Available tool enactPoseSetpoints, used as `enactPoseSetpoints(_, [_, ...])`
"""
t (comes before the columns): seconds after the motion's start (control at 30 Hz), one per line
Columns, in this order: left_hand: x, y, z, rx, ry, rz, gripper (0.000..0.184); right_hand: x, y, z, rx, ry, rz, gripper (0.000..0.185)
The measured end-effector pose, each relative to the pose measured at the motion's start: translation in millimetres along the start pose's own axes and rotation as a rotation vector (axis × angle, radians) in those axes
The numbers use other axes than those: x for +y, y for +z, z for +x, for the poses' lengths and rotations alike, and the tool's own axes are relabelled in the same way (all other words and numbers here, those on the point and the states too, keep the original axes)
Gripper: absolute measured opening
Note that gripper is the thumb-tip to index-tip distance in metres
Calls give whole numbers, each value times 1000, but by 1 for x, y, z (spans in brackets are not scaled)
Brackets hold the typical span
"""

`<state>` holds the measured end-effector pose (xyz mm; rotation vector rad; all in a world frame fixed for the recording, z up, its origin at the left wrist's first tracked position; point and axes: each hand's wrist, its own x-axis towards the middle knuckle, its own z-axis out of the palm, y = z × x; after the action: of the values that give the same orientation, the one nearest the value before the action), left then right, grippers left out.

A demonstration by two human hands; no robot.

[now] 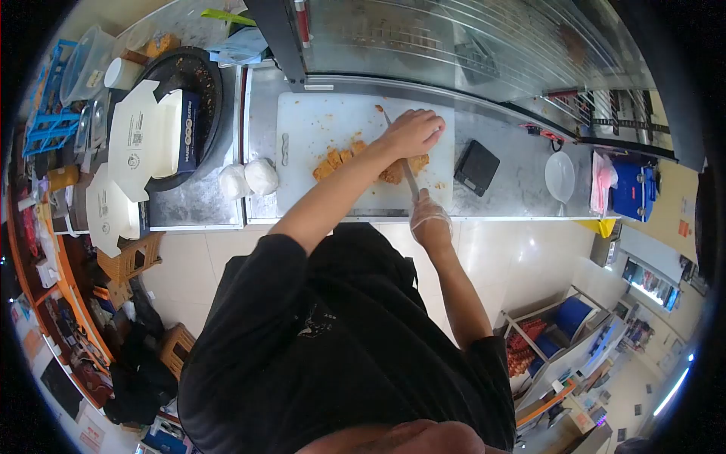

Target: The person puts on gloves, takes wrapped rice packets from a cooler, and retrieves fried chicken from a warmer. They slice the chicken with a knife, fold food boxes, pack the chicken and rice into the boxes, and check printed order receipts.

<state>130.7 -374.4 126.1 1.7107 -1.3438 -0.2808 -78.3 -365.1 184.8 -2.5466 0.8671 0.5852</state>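
A white cutting board (295,113) lies on the metal counter, with pieces of browned, breaded food (333,160) and crumbs on it. A knife (411,180) lies across the food, its tip toward the back of the board. My right hand (432,221), in a clear glove, is closed round the handle at the board's front edge. My left hand (414,135) reaches over the food and rests on the front part of the blade, fingers bent and together. It hides part of the blade and some food beneath.
Right of the board are a black scale (477,168) and a white bowl (560,177). Left are two white balls (248,178), a round black tray (215,113) and open cardboard boxes (134,147). A glass case (454,53) stands behind the counter.
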Motion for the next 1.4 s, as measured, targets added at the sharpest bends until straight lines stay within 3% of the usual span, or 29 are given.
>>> enactPoseSetpoints(0.2, [-34, 21, 2, -69, -70, -57, 20, -1, 28, 31, -72, 152, 17, 26])
enactPoseSetpoints(0.27, [-43, 17, 8, -123, -95, -21, 23, 0, 36, 44, -7, 87, 10, 25])
enactPoseSetpoints(0.37, [-48, 8, 15, -26, -101, -138, 22, 0, 24, 42, 32, 3, 28, 21])
enactPoseSetpoints(0.5, [-11, -4, 28, -45, 59, -262, 19, 15, 4, 19, 94, 9, -102, 17])
enactPoseSetpoints(0.53, [-5, 0, 30, 31, 116, -309, 22, 14, -11, 15, 69, -22, -94, 24])
enactPoseSetpoints(0.63, [-3, 9, 36, 0, 45, -348, 24, 25, -12, 20, 70, -72, -60, 28])
enactPoseSetpoints(0.77, [-26, 20, 20, -51, -86, -362, 30, 26, 27, 45, -64, 124, -65, 25])
enactPoseSetpoints(0.93, [-58, 34, 24, -113, -220, -424, 35, 29, 30, 57, 85, -48, 18, 22])
enactPoseSetpoints(1.03, [-26, 17, 25, -70, -90, -466, 34, 12, -8, 29, 20, 28, -18, 18])
enactPoseSetpoints(1.07, [-13, 14, 28, -66, -93, -510, 33, 22, -1, 23, 111, -48, -4, 20])
enactPoseSetpoints(1.2, [-1, 15, 44, -57, 1, -493, 31, 34, -7, 22, 124, 7, -43, 19])
enactPoseSetpoints(1.3, [-18, 34, 40, -111, -116, -460, 32, 61, 34, 44, 156, -48, -81, 20])
enactPoseSetpoints(1.33, [-27, 38, 40, -100, -79, -463, 34, 43, 19, 47, 62, 55, -44, 20])
enactPoseSetpoints(1.4, [-30, 37, 37, -156, -100, -357, 37, 40, 21, 49, 87, 52, -76, 20])
